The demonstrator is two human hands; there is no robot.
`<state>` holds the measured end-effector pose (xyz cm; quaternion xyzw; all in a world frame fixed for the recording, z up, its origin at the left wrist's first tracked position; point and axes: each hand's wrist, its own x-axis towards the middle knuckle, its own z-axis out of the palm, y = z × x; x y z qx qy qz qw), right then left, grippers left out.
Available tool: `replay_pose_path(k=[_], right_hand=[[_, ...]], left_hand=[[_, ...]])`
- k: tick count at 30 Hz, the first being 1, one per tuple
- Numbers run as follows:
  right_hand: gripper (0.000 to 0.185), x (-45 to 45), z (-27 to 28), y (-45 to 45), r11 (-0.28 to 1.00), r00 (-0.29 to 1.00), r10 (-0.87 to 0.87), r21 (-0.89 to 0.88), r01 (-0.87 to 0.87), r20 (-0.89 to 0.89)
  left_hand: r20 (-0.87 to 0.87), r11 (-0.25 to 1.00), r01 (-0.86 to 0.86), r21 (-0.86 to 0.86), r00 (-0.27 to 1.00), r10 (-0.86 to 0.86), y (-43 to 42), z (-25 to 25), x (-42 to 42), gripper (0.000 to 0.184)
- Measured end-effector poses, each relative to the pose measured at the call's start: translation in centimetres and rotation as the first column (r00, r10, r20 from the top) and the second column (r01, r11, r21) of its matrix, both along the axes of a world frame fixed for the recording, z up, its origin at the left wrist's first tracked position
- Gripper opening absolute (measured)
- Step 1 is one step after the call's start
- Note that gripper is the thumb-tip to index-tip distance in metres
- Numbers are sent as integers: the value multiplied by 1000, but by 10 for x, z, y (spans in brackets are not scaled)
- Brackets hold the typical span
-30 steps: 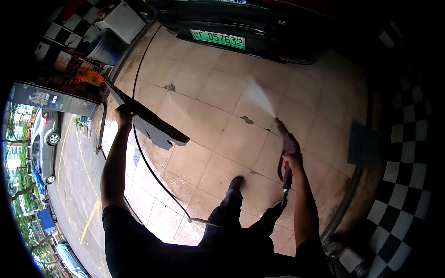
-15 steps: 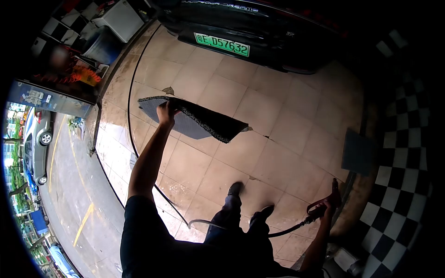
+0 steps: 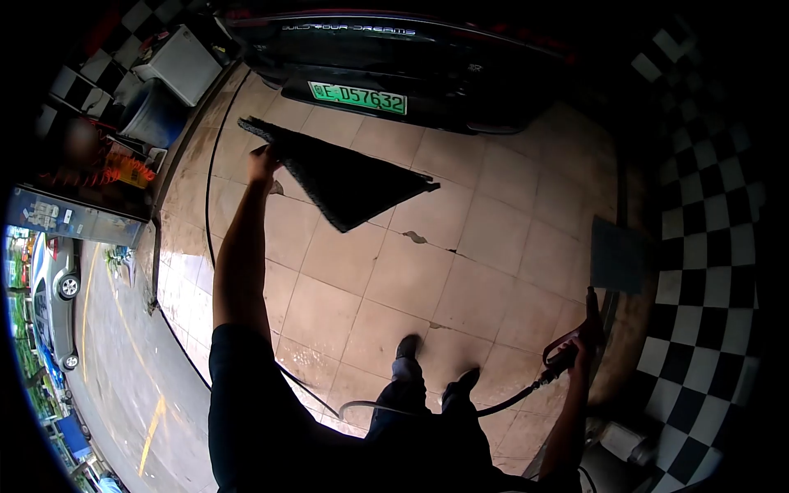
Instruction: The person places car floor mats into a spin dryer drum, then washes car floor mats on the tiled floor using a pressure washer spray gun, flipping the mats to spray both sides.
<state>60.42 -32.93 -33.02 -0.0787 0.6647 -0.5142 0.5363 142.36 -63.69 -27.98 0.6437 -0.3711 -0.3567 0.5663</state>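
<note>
Your left hand [image 3: 262, 167] holds up the dark mat [image 3: 343, 176]; your right [image 3: 574, 355] has the spray gun [image 3: 585, 335].
Your left grip is closed on the mat's left end, over the tiled floor [image 3: 407, 275] near the car [image 3: 386, 62]; your right grip wraps the gun's handle, its hose [image 3: 514, 403] trailing left toward your legs.

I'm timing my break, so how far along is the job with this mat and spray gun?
Done, it seems: both are picked up. In hand: the left hand holds the dark mat by its edge; the right hand grips the spray gun, no spray visible. Left: probably setting both down; whether the mat is clean, I can't tell.
</note>
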Motion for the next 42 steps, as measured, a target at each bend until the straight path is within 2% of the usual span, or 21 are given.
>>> replay_pose_path(k=[2,4,6,7,8,10,11,13,17,19,20,22,24,26,28,30,32,35,38,41,42], right_hand=[[10,6,10,-3,999,1000,-9,31,9,0],[10,14,26,-7,999,1000,11,41,-10,-17],[11,15,31,-10,999,996,-20,31,23,-88],[11,9,28,-11,999,997,-16,35,19,-79],[12,-1,23,-12,1000,1000,-15,14,15,-19],[12,-11,16,-13,1000,999,-14,-4,14,50],[12,-10,16,-18,1000,999,-19,-19,20,51],[12,-12,13,-36,999,994,-4,-49,9,106],[12,-10,1,-71,972,958,161,-205,-113,237],[16,15,48,-92,987,990,95,-123,-107,-106],[18,17,62,-100,976,990,110,-178,-124,-86],[40,17,70,-117,955,977,133,-243,-171,-164],[50,-1,75,-135,911,940,245,-275,-307,-237],[61,-25,75,-155,754,749,306,-330,-567,-587],[83,-51,99,-159,693,783,563,-365,-621,-263],[82,-112,98,-173,644,660,667,-178,-744,-345],[69,-190,53,-182,780,756,612,24,-625,-233],[30,-366,-60,-130,869,735,494,289,-401,-464],[29,-517,-86,5,759,61,651,649,-60,-756],[28,-599,-85,107,467,161,850,860,207,-501],[44,-608,-77,123,401,246,877,910,102,-414]], left_hand=[[-65,942,-275,190,954,291,16,-35,48,34],[195,725,-428,540,902,386,54,-29,53,42],[640,785,-493,376,751,165,93,-166,112,40],[591,866,-446,228,770,241,126,-197,81,35],[597,876,-329,354,800,59,159,-212,45,30],[251,800,1,599,949,-190,214,-210,-82,23],[105,818,184,545,953,-284,236,-215,-150,26],[-196,575,491,654,845,-498,257,-193,-293,37],[-582,296,894,336,445,-681,272,-78,-528,47],[-645,251,959,129,273,-714,278,-58,-611,47],[-634,237,967,98,244,-734,274,-41,-640,44],[-850,451,882,140,340,-402,270,-1,-681,36],[-422,480,798,366,601,-678,257,4,-694,24],[-405,558,734,387,679,-613,238,23,-701,27],[-451,572,710,411,704,-549,220,41,-701,23],[-546,571,731,373,671,-502,206,19,-688,22],[-468,608,653,453,754,-461,194,12,-680,29],[-547,584,638,502,757,-357,175,-10,-665,30],[-602,561,595,576,773,-201,159,-35,-655,30],[-502,556,514,653,844,-190,154,-52,-655,29],[-474,536,489,688,862,-178,150,-55,-660,29]])
